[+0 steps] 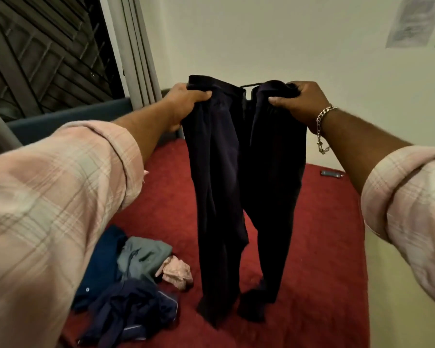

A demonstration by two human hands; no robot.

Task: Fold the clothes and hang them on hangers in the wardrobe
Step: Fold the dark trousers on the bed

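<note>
One pair of dark trousers (pixel 239 187), held up by the waistband above a bed, legs hanging straight down; both hems touch the red bedcover (pixel 319 247) and crumple slightly there.

Left hand (pixel 183 102): at the left end of the waistband, fingers and thumb curled tight around the bunched cloth. Right hand (pixel 300 101): at the right end of the waistband, fingers likewise clenched on the fabric. Between the two hands, a thin dark bar (pixel 249 85) shows at the top edge of the waistband; whether it is a hanger cannot be told.

Right wrist: one silver chain bracelet (pixel 323 121), a loose end dangling. Both forearms: pale pink checked sleeves (pixel 60 197), rolled up.

Near left on the bedcover, one heap of unfolded clothes (pixel 126 290): a blue piece, a grey-green piece, a pink piece, a navy piece with pale trim, all touching one another, just beside the left trouser hem.

Far right on the bedcover: one small dark flat object (pixel 330 173), too small to identify.

Far left: window with metal grille (pixel 40 51). Far wall: cream, one paper sheet (pixel 412 21) upper right.
</note>
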